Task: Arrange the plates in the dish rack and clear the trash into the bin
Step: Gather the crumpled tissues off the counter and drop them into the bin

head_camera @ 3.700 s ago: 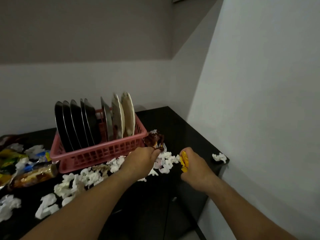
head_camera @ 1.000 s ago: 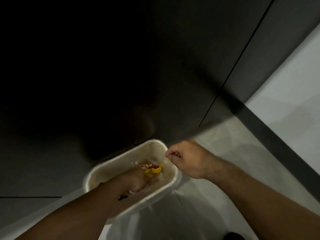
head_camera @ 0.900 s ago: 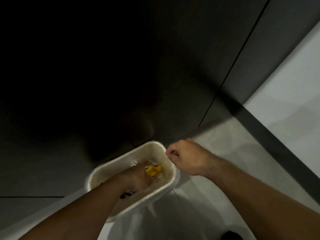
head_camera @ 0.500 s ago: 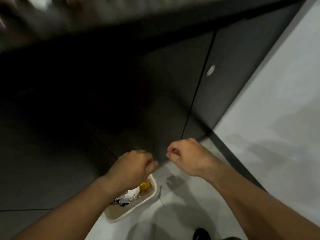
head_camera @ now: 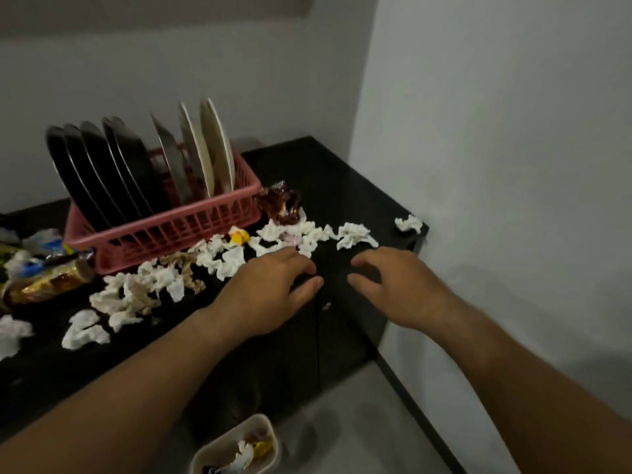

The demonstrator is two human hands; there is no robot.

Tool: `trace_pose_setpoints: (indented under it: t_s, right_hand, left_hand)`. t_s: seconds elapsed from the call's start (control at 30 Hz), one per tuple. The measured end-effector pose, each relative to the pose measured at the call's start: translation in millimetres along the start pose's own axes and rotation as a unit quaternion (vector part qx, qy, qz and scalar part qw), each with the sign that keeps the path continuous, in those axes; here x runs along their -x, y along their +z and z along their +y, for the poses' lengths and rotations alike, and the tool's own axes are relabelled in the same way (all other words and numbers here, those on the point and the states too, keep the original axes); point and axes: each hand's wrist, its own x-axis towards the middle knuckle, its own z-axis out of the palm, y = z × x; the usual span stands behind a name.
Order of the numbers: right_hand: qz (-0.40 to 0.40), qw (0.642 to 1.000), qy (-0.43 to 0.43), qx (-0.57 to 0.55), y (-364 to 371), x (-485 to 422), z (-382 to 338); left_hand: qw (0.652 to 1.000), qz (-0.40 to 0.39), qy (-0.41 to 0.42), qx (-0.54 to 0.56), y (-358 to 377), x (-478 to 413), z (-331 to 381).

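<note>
hands empty, both loosely spread: left hand [head_camera: 270,290] by the tissues [head_camera: 219,258], right hand [head_camera: 400,285] beside it; plates [head_camera: 102,169] upright in rack [head_camera: 178,227]; bin [head_camera: 219,451] below.

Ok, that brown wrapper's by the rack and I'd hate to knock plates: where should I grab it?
Probably pinch the brown wrapper by its raised crumpled top, from above and the right; the pink rack sits close on its left, and tissue scraps crowd its front.

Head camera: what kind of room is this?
Probably a home kitchen corner: plates stand in a pink rack on a dark counter, and a bin sits below it.
</note>
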Motion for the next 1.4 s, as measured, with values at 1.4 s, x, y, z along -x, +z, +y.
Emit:
trace_pose_setpoints:
  t_s: [1.4]
  right_hand:
    - [-0.002,0.981,0.184,0.066,27.5,-182.5,174.5]
  left_hand:
    - [0.944,-0.183,0.216,-0.167,139.7,-247.9,-45.0]
